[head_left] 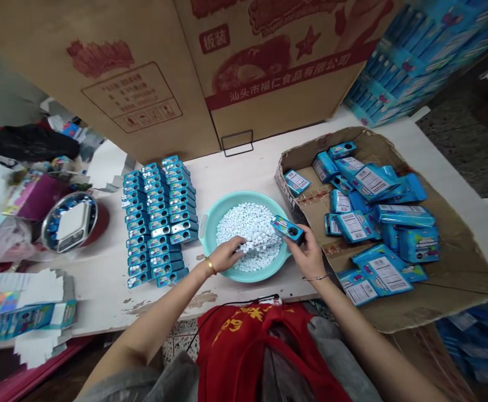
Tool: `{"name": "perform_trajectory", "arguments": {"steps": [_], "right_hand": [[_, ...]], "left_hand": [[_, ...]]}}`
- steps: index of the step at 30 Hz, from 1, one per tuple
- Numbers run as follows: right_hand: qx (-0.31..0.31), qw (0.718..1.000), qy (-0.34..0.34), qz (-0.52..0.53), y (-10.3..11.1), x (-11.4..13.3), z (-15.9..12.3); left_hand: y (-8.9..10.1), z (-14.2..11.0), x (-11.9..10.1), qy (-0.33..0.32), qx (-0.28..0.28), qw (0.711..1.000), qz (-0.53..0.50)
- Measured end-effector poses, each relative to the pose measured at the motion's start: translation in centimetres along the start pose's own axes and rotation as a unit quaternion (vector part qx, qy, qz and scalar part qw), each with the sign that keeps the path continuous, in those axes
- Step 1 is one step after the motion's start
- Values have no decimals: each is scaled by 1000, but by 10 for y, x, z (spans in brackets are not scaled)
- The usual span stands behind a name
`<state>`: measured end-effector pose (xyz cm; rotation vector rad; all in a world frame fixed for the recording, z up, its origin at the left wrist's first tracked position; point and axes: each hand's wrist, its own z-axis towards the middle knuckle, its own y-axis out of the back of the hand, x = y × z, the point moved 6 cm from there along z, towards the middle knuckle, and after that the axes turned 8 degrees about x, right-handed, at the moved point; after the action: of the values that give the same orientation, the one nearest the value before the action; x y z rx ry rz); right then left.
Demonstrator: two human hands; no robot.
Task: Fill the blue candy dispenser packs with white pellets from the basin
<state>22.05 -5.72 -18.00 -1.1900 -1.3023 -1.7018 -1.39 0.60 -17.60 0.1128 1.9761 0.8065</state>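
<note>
White table [235, 173] under everything. Flattened cardboard box [457, 262] of blue packs off to my right; rows of blue tins [156, 218] to my left. Between them, teal basin [244, 196] heaped with white mints [248, 229]. My left hand [223, 254] loosely spread, fingertips [240, 241] in mints. My right hand [309, 254] pinching small blue tin [288, 229] between thumb and fingers, tin just over basin rim.

White worktable [244, 162], speckled terrazzo floor [465, 151] (dim, off right)
</note>
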Motion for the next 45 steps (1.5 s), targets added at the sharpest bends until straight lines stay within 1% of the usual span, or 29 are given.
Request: {"name": "perform_trajectory", "arguments": {"steps": [2,4,7,9,12,14,16,18,19,20,21,22,24,25,26,28,29,30,31,32,34,36,38,40,42,45], "right_hand": [[11,999,23,-46,-3,7,2],[35,995,57,-77,-11,14,3],[76,985,113,-109,-27,23,2],[92,978,139,-126,-37,27,1],[109,972,154,-141,-47,31,-2],[114,971,157,-141,-51,32,-3],[113,972,158,-134,-53,32,-4],[107,974,155,-124,-52,30,-4],[103,976,153,-119,-52,29,-4],[99,977,151,-116,-50,27,-3],[94,978,147,-114,-48,25,-3],[87,980,142,-113,-45,22,-2],[72,984,126,-107,-39,17,0],[61,986,116,-103,-35,14,1],[52,988,103,-98,-32,12,2],[35,992,82,-85,-26,8,4],[28,994,73,-79,-24,7,5],[22,995,66,-74,-22,6,7],[16,996,60,-70,-21,5,8],[11,996,53,-66,-21,5,9],[3,997,40,-58,-20,5,10],[0,998,30,-48,-19,6,11],[3,999,25,-35,-19,5,11],[11,999,20,-24,-18,3,11],[15,1000,13,-10,-17,-2,11],[15,1000,4,15,-14,-9,12]], "left_hand": [[24,-13,-17,-11,-6,1000,23],[44,-20,-36,-14,1,998,57],[64,-17,-65,5,46,990,131],[70,-10,-82,40,90,976,195],[73,1,-107,105,141,938,297],[72,6,-128,130,147,913,357],[71,8,-147,138,138,896,399],[70,8,-159,134,137,889,416],[71,8,-159,131,138,889,416],[73,7,-154,130,134,892,412],[76,8,-144,132,119,897,405],[81,9,-129,139,93,902,398],[88,15,-87,164,26,908,385],[86,19,-62,176,9,908,379],[79,25,-36,183,14,910,372],[57,36,10,211,28,916,340],[44,42,26,211,35,919,330],[29,46,38,210,41,924,318],[14,49,45,202,46,929,308],[0,51,48,192,52,934,298],[-24,51,47,172,62,944,274],[-41,48,42,159,69,953,249],[-53,44,37,146,78,960,228],[-61,41,33,125,83,970,194],[-65,37,28,102,76,984,128],[-57,28,21,70,57,996,17]]}}
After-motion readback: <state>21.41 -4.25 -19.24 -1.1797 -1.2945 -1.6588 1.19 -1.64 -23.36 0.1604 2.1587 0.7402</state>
